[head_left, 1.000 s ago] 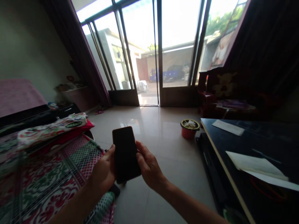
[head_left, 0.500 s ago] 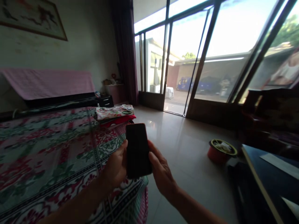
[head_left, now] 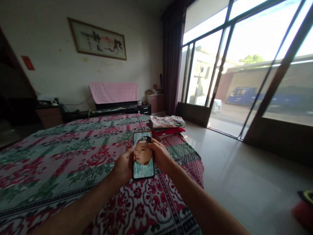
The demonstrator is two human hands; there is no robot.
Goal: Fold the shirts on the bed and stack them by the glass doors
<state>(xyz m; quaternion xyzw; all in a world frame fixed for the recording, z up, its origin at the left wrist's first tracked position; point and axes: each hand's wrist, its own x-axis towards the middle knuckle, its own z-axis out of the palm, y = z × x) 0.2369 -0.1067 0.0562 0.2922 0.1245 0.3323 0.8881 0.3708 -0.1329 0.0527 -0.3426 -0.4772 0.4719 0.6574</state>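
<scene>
A phone (head_left: 143,160) is held upright between both hands, its screen lit with the time 17:59 over a picture. My left hand (head_left: 124,165) grips its left edge, with the thumb along the side. On the other side, my right hand (head_left: 161,155) holds the right edge, its thumb reaching over the upper part of the screen. Below and behind the phone lies a patterned red, green and white cloth (head_left: 97,153) over a wide surface. Folded fabric (head_left: 167,122) rests on the cloth's far right corner, a red piece at the bottom.
Pink cloth (head_left: 114,92) covers something on a dark low cabinet (head_left: 145,110) by the wall. A framed picture (head_left: 97,39) hangs above. Glass doors stand at the right, past the tiled floor (head_left: 227,163). Part of a red tub (head_left: 303,212) shows at the lower right.
The phone's dark screen has lit up. My view has turned left, bringing more of the wall and patterned cloth into sight. My right thumb has moved up onto the screen.
</scene>
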